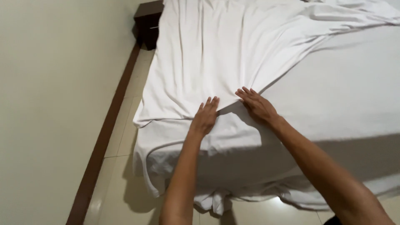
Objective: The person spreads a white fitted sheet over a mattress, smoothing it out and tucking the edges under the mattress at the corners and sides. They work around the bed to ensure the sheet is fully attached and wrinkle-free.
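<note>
Hands (231, 110) flat on white sheet (216, 46)

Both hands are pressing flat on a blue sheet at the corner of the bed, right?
Not quite: the sheet is white, not blue. The head view shows the left hand and the right hand both flat on it at the corner of the bed.

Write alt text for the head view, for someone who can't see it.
Two bare hands, left hand and right hand, press flat on a rumpled white sheet near the corner of a bed. The sheet's edge hangs to the tiled floor; a dark nightstand stands by the wall.
</note>
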